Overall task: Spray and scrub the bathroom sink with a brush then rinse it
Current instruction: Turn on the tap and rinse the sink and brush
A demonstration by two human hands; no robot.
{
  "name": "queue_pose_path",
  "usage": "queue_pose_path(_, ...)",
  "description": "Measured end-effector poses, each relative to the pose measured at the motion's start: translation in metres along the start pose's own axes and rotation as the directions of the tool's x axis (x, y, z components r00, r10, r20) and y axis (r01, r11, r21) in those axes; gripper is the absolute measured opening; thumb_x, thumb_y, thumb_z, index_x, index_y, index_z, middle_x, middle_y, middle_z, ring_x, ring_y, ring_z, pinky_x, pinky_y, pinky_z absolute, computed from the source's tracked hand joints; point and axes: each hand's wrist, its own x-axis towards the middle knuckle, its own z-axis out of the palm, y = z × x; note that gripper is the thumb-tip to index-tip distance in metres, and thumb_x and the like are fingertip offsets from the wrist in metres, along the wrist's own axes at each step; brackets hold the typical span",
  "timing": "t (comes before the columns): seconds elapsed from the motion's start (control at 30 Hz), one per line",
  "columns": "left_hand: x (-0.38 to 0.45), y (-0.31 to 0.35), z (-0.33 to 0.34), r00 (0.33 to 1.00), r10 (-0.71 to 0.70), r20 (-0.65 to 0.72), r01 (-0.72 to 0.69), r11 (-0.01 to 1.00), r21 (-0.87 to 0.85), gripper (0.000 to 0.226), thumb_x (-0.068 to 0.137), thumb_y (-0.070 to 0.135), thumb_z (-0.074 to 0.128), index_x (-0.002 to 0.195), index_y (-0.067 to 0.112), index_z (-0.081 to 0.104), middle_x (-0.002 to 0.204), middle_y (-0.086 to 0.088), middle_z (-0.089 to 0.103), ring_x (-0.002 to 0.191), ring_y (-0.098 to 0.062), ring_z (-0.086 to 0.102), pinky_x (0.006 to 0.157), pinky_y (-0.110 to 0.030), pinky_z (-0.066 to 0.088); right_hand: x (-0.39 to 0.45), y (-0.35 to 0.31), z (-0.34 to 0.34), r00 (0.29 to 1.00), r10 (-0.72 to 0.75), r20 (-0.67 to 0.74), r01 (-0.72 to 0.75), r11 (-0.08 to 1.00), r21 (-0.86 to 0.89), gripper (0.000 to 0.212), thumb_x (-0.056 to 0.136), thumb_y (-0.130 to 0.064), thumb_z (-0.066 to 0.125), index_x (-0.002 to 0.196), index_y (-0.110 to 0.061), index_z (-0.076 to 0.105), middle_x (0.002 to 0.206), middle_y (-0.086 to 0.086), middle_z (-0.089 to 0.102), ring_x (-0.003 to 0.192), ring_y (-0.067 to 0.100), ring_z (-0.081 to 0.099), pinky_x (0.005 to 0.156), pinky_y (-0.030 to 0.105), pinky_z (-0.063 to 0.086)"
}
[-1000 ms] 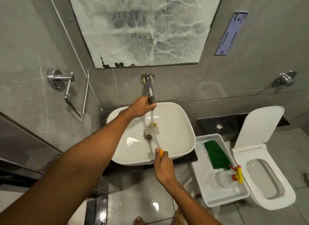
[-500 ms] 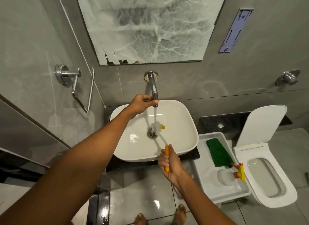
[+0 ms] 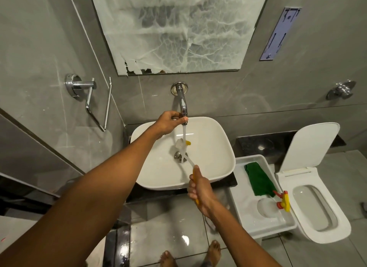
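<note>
Two bare hands are busy over the white rounded-rectangular ceramic sink [image 3: 208, 147], which sits on a black stone worktop [image 3: 228, 184] against the grey tiled wall. The left hand [image 3: 168, 122] reaches forward and grips the end of the chrome wall-mounted tap [image 3: 181, 101], fingers wrapped around the spout tip. A stream of water [image 3: 184, 133] falls from the spout into the basin. The right hand [image 3: 200, 191] is clenched around the yellow handle of a long brush [image 3: 185, 154] with a white stem and white bristles; the bristle head is held directly under the running water, just above the metal drain [image 3: 179, 157] in the middle of the basin.

To the right of the sink stands a white plastic tray [image 3: 248, 221]. Inside it lie a folded green cloth [image 3: 259, 180] and a clear spray bottle [image 3: 267, 207] with a yellow and red trigger head, the cloth touching the nozzle. Beside the tray is a white toilet [image 3: 325, 217] with its lid raised. A chrome towel holder [image 3: 93, 99] is fixed to the left wall, and a mirror covered with crinkled paper [image 3: 178, 28] hangs above the tap. Bare feet [image 3: 213, 251] show on the glossy floor.
</note>
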Motion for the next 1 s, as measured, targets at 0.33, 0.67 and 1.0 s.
queue_pose_path(0.33,-0.001,-0.002,0.002,0.999,0.034,-0.012,-0.034,0.999,-0.003,0.028,0.098,0.038,0.075,0.116,0.017,0.076,0.121,-0.007,0.079,0.119,-0.021,0.067,0.103,-0.035,0.049,0.003,-0.005,0.005,0.998,-0.005,-0.061,-0.002,0.994,-0.108,0.047,0.112,-0.05,0.044,0.077,-0.018,0.047,0.058,-0.004,0.031,0.047,0.01,0.031,0.039,0.021,0.031)
queue_pose_path(0.67,0.002,-0.002,0.003,1.0,0.017,-0.016,-0.017,0.999,0.033,0.037,0.096,0.043,0.076,0.12,0.014,0.074,0.126,-0.009,0.076,0.123,-0.025,0.068,0.113,-0.041,0.049,0.008,-0.013,-0.012,0.951,0.213,0.225,-0.3,0.815,0.497,0.053,0.112,-0.044,0.048,0.069,-0.013,0.047,0.049,-0.002,0.039,0.033,0.009,0.04,0.03,0.016,0.036)
queue_pose_path(1.0,0.004,-0.001,0.024,0.946,0.176,-0.272,-0.018,0.867,0.498,0.041,0.097,0.061,0.064,0.083,0.025,0.049,0.113,-0.004,0.066,0.119,-0.027,0.053,0.1,-0.048,0.026,0.007,0.001,-0.003,0.861,-0.506,-0.047,0.253,0.507,-0.824,0.061,0.112,-0.051,0.036,0.099,0.0,0.066,0.098,0.021,0.075,0.096,0.039,0.07,0.088,0.047,0.058)
